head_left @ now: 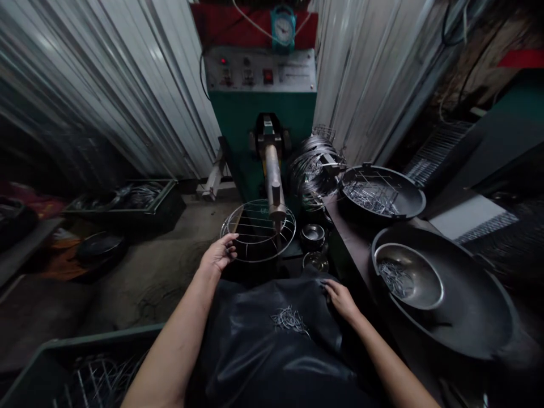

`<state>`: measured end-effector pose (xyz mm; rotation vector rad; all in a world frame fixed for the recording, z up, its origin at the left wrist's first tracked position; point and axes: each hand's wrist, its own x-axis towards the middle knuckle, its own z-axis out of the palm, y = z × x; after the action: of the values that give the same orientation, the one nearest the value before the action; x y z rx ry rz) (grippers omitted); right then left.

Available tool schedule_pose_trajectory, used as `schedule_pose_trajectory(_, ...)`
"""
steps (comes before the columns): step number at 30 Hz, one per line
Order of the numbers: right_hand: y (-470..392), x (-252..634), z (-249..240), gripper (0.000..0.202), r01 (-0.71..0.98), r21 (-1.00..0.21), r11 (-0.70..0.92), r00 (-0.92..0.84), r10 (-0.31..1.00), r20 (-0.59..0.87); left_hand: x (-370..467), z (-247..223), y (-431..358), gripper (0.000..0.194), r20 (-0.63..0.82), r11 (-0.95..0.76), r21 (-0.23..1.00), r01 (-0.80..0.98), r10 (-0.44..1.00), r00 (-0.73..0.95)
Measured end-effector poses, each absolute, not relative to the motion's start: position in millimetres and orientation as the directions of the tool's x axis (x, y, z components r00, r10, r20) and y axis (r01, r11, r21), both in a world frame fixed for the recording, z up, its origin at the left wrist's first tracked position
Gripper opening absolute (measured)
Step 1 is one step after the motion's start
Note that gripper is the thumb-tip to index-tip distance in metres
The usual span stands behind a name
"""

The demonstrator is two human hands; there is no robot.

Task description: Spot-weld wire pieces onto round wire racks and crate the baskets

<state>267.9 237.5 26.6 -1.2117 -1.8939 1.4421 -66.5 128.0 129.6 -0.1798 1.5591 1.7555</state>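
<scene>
My left hand is closed on the near left rim of a round wire rack. The rack lies roughly level under the metal arm of a green machine, whose lower tip comes down at the rack's right part. Beside the right edge of my black apron, my right hand has its thumb and fingers pressed together. Whether they pinch the apron or a small piece is too dark to tell. A small heap of short bent wire pieces rests on the apron over my lap.
Right of me, a large dark pan holds a steel bowl of wire pieces. Behind it stands another pan with wire parts. Stacked wire rings sit by the machine. Crates with wire goods stand at left; another crate is near my left arm.
</scene>
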Motion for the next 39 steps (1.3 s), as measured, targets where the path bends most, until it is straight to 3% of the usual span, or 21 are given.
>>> schedule_pose_trajectory(4,230.7,269.6,28.8,0.03,0.251,-0.954,-0.163,-0.465,0.844,-0.267,-52.0,131.5,117.7,0.026,-0.622,0.02,0.74,-0.672,0.4,-0.673)
schedule_pose_trajectory(10,227.0,247.2,54.5,0.021,0.101,-0.941,-0.323,-0.474,0.816,-0.331,-40.5,133.9,119.9,0.034,-0.561,-0.134,0.748,-0.65,0.395,-0.728)
schedule_pose_trajectory(19,222.8,151.9,109.3,0.025,-0.18,-0.981,-0.079,-0.639,0.767,0.056,-20.1,134.7,139.7,0.04,-0.488,-0.248,0.771,-0.586,0.36,-0.795)
schedule_pose_trajectory(25,225.5,122.9,102.1,0.016,-0.016,-0.997,0.076,-0.675,0.735,0.067,-18.4,128.2,143.5,0.048,-0.379,-0.274,0.835,-0.478,0.344,-0.859)
schedule_pose_trajectory(30,233.5,122.1,109.6,0.013,0.025,-0.995,0.101,-0.66,0.749,0.06,-17.4,128.1,144.8,0.051,-0.376,-0.282,0.844,-0.456,0.296,-0.878)
schedule_pose_trajectory(39,224.9,129.1,114.4,0.021,-0.126,-0.992,0.031,-0.529,0.843,0.093,-13.2,127.2,148.9,0.051,-0.429,-0.27,0.828,-0.491,0.258,-0.865)
